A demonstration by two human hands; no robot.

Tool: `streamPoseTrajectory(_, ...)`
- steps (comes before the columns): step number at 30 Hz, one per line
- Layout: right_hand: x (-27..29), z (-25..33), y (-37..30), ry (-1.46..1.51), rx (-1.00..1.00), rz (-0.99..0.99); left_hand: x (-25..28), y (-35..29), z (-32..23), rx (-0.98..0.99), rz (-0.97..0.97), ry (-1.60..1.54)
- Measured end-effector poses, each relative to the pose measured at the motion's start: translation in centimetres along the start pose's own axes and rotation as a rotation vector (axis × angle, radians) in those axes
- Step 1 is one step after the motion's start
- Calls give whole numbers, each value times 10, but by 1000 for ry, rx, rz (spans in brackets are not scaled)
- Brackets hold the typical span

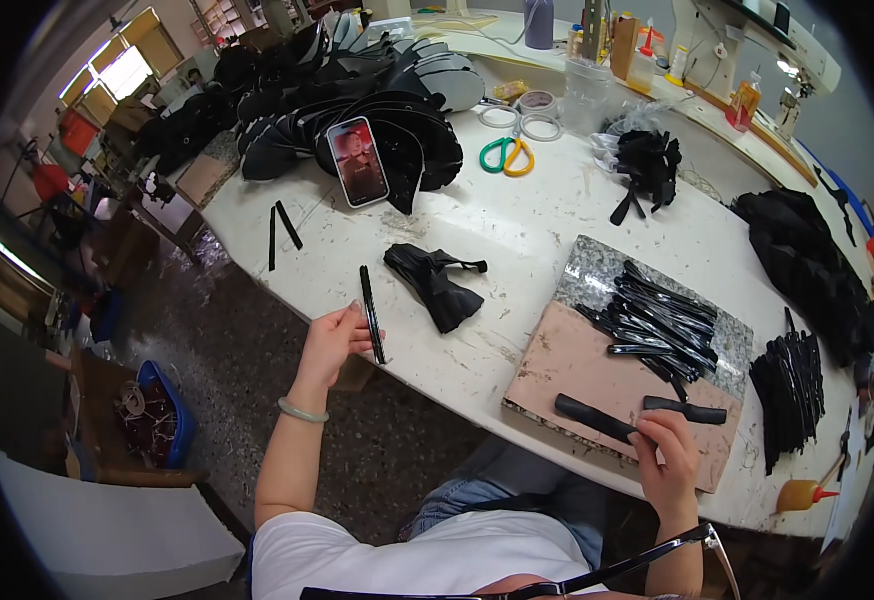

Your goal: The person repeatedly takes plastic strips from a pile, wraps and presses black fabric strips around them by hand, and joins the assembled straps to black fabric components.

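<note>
My left hand point(329, 345) is closed on a narrow, glossy black strip point(370, 310), held upright near the table's front edge. At the right, my right hand point(671, 458) pinches the end of a wider, matte black strip point(593, 417) over a tan board point(549, 365). Another short black strip point(709, 413) lies on the board just beyond those fingers. Farther back on the board sits a pile of glossy black strips point(662, 325), partly over a speckled stone slab point(597, 262). Between my hands lies a crumpled black piece of material point(437, 285).
A phone point(357, 162) leans on a heap of black cut pieces point(397, 110). Scissors point(507, 157) with green and yellow handles lie at the back. A bundle of black strips point(789, 392) and a glue bottle point(805, 496) are at the right. A sewing machine point(797, 60) stands far right.
</note>
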State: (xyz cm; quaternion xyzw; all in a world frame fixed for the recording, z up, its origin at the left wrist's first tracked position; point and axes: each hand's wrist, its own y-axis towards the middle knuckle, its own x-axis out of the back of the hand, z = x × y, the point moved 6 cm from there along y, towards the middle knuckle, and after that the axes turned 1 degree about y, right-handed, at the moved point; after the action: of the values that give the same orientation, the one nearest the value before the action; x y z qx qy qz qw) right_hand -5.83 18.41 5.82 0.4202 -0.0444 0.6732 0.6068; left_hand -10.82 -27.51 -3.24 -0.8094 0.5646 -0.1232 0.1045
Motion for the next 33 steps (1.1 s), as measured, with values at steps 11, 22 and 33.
streamPoseTrajectory(11, 20, -41, 24, -163, 10, -93, 14, -18, -13, -209, -207, 630)
streamPoseTrajectory(22, -28, -65, 76, -344, 160, 219, -172, -71, -74, -942, 182, 554)
streamPoseTrajectory(33, -2, -100, 95, -326, 104, -52, -335, -26, -76, -1164, 518, 521)
